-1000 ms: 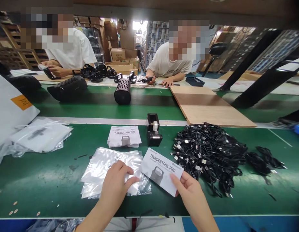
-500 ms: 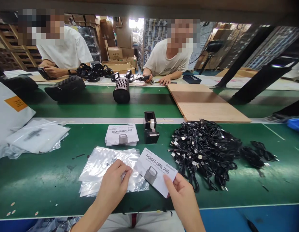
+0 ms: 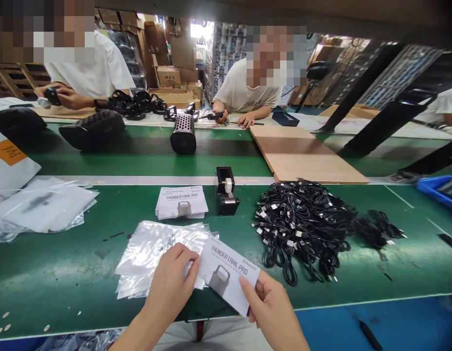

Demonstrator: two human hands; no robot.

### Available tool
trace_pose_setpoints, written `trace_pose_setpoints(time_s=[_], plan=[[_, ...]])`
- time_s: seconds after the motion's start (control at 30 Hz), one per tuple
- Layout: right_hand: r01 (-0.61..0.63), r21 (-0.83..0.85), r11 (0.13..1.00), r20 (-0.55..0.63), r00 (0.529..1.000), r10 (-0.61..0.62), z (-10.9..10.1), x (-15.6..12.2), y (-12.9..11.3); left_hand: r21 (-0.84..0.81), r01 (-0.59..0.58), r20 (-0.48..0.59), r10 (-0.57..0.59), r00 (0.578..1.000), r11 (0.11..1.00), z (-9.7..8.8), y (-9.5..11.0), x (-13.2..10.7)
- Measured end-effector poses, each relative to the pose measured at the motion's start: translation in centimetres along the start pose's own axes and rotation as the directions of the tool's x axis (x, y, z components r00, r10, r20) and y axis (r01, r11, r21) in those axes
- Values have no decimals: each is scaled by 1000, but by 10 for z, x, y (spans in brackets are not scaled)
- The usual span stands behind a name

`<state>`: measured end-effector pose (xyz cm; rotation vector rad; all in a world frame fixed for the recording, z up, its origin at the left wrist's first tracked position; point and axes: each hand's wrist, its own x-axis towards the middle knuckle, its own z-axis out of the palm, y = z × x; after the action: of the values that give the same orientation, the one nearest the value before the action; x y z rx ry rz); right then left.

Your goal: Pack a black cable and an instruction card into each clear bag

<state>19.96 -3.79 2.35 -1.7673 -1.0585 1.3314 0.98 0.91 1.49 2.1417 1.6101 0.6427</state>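
We note our right fingers (image 3: pixel 251 295) holding the printed booklet (image 3: pixel 231 273), its other end just beside our left fingers (image 3: pixel 191 277), narrowed over clear bags (image 3: pixel 140 248), though whether pinching one we cannot tell.

The only view comes from the wearer's head, facing forward and steeply down over a green bench (image 3: pixel 83 282). Nearest the lens, at bottom centre, are the left hand (image 3: pixel 175 273) and right hand (image 3: pixel 268 300). The view reaches two co-workers (image 3: pixel 240 87) at upper left and upper centre, then cartons (image 3: pixel 168 76) behind; a dark beam (image 3: pixel 226 12) crosses the top.
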Motion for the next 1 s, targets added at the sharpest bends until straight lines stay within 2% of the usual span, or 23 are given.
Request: trace_pose_setpoints(time_s=[0.1, 0.2, 0.33, 0.4, 0.47, 0.57, 0.67, 0.73, 0.77, 0.8, 0.83, 0.87, 0.93, 1.0], plan=[[-7, -43, 999, 98, 995, 11, 1, 2, 0, -14, -38, -25, 37, 999, 999, 0, 0, 0], [6, 16, 1000, 246, 969, -10, -2, 5, -7, -46, -86, -16, 86, 996, 995, 0, 0, -2], [-99, 219, 971, 535, 844, -34, -5, 12, -25, -109, -71, 35, 75, 997, 992, -4, 3, -4], [-109, 212, 971, 581, 813, -35, 0, 19, -31, -161, -26, 76, 39, 996, 987, -8, 5, -3], [-16, 86, 996, 532, 846, -32, 14, 29, -33, -230, 10, 134, 21, 991, 973, -12, 7, -2], [143, -129, 981, 378, 922, -85, 39, 42, -36, -317, 27, 206, 41, 978, 948, -14, 9, 1], [240, -228, 944, 272, 946, -175, 43, 46, -45, -322, 48, 227, 28, 973, 945, -11, 7, 3], [309, -370, 876, 151, 950, -272, 24, 44, -53, -287, 75, 211, -13, 977, 955, -9, 4, 4], [324, -493, 807, 58, 938, -341, 9, 44, -55, -266, 84, 200, -31, 979, 960, -8, 2, 5], [260, -650, 714, -74, 914, -400, -8, 44, -56, -244, 88, 190, -41, 981, 966, -7, 1, 5], [126, -772, 623, -202, 880, -430, -26, 46, -55, -224, 85, 183, -44, 982, 971, -7, 1, 6], [1, -845, 535, -282, 849, -447, -44, 49, -53, -207, 75, 176, -39, 984, 976, -6, 0, 6], [-81, -910, 407, -285, 835, -471, -72, 56, -47, -177, 45, 168, -15, 986, 983, -6, 0, 7], [-55, -929, 367, -242, 838, -488, -89, 63, -41, -154, 27, 158, -2, 987, 988, -6, 1, 8]])
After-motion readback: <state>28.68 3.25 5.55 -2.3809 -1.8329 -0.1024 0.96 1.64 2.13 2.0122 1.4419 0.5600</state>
